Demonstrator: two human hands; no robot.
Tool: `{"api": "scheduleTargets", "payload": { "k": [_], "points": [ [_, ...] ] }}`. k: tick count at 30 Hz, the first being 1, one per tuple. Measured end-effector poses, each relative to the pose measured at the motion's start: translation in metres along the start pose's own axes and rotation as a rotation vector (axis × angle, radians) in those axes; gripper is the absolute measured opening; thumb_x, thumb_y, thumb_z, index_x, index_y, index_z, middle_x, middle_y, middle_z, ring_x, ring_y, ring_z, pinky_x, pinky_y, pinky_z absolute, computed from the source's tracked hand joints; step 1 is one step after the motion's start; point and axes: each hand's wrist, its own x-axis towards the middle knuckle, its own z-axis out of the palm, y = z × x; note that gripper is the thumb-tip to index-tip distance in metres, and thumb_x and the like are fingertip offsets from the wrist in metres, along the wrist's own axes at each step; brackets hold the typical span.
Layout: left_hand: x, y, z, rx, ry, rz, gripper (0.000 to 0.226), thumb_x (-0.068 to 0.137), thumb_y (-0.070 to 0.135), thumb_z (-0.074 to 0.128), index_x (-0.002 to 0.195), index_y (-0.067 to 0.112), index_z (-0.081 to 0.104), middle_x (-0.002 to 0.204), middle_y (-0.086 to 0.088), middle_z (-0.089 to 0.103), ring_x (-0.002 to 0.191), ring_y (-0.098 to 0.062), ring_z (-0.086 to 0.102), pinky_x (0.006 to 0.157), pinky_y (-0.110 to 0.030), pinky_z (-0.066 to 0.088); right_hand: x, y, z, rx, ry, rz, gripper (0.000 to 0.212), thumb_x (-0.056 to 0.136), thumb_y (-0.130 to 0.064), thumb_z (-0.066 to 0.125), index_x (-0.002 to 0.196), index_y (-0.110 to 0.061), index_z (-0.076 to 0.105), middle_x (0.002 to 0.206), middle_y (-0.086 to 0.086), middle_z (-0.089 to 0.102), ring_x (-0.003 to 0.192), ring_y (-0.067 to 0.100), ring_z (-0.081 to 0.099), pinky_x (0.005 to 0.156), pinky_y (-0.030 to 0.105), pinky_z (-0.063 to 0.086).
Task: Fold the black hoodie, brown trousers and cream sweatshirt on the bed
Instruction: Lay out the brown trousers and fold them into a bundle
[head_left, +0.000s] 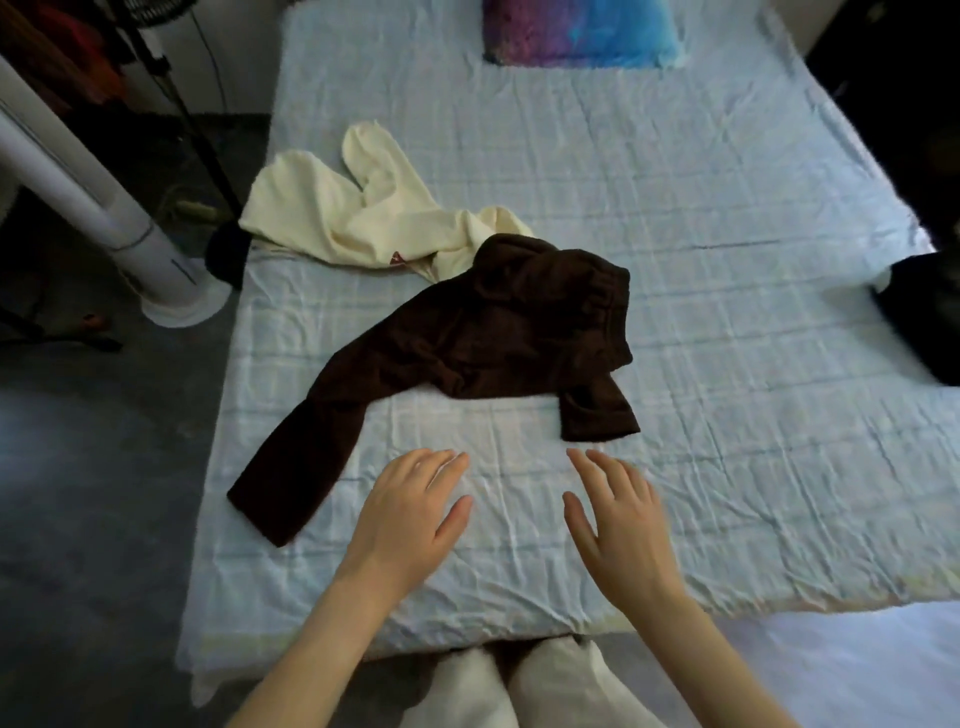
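dark brown fleece trousers (483, 332): mid-bed, unfolded and crumpled. Gathered waistband on the far right side. One leg runs diagonally to the near-left and its cuff lies close to the bed's left edge. Other leg is bent back short, cuff on the near right
cream knit sweatshirt (343, 208): far-left of the trousers, rumpled, sleeves splayed toward the headboard end, one corner hanging over the left bed edge. Its near part is tucked under the top of the trousers, so the two touch and overlap. Small red mark visible on it
black cloth bundle (924, 317): at the bed's right edge, well apart from the other two, partly cut off by the frame. Can't tell what garment it is or if it's folded
left hand (410, 514) and right hand (618, 519): both palm-down, fingers straight, holding nothing, over bare sheet near the foot of the bed between the two trouser legs. Right fingertips just short of the short leg's cuff, not touching it. Can't tell if the palms rest on the sheet or hover. Right hand slightly blurred
wrinkled pale blue checked bedsheet (727, 260) covers the mattress
fuzzy purple-and-blue pillow (576, 31) at the head end
white tower fan (156, 260) on the grey floor (93, 493), left of the bed
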Motion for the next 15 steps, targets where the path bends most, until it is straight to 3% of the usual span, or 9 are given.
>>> {"api": "scheduleTargets", "payload": {
  "k": [4,6,9,12,15],
  "points": [
    [0.064,-0.029,0.006,-0.071,0.006,-0.022,0.052,0.094,0.039,0.042,0.127,0.006,0.065,0.123,-0.009,0.066,0.113,-0.028,0.062,0.097,-0.041,0.049,0.060,0.021,0.010,0.048,0.052,0.019,0.054,0.099,-0.038,0.041,0.141,-0.009,0.057,0.136,0.014,0.060,0.121,0.034,0.058,0.098,0.046,0.048],
    [0.107,-0.051,0.017,-0.088,0.008,-0.054,0.056,0.094,0.043,0.041,0.132,0.007,0.061,0.129,-0.010,0.063,0.119,-0.028,0.059,0.099,-0.040,0.046,0.105,0.042,0.024,0.053,0.087,0.006,0.048,0.100,-0.030,0.054,0.144,-0.011,0.054,0.140,0.014,0.056,0.123,0.033,0.056,0.099,0.046,0.046],
    [0.181,-0.094,0.046,-0.133,0.004,-0.153,0.059,0.095,0.045,0.052,0.145,0.014,0.047,0.144,-0.009,0.049,0.132,-0.026,0.045,0.106,-0.038,0.039,0.183,0.085,0.050,0.072,0.087,0.060,0.056,0.095,-0.024,0.066,0.148,-0.016,0.049,0.147,0.016,0.048,0.128,0.036,0.052,0.100,0.048,0.047],
    [0.253,-0.140,0.089,-0.153,-0.005,-0.253,0.073,0.091,0.051,0.057,0.153,0.027,0.028,0.155,-0.008,0.031,0.142,-0.025,0.030,0.113,-0.041,0.034,0.252,0.138,0.085,0.047,0.033,0.209,0.067,0.093,-0.035,0.066,0.154,-0.027,0.039,0.154,0.017,0.037,0.132,0.040,0.045,0.103,0.052,0.044],
    [0.313,-0.176,0.140,-0.129,-0.043,-0.320,0.090,0.082,0.062,0.061,0.154,0.044,0.010,0.160,-0.013,0.016,0.146,-0.031,0.020,0.116,-0.047,0.029,0.293,0.191,0.129,0.014,-0.109,0.433,0.086,0.089,-0.060,0.061,0.158,-0.046,0.011,0.164,0.017,0.017,0.142,0.043,0.030,0.112,0.055,0.033]
  ]
}}
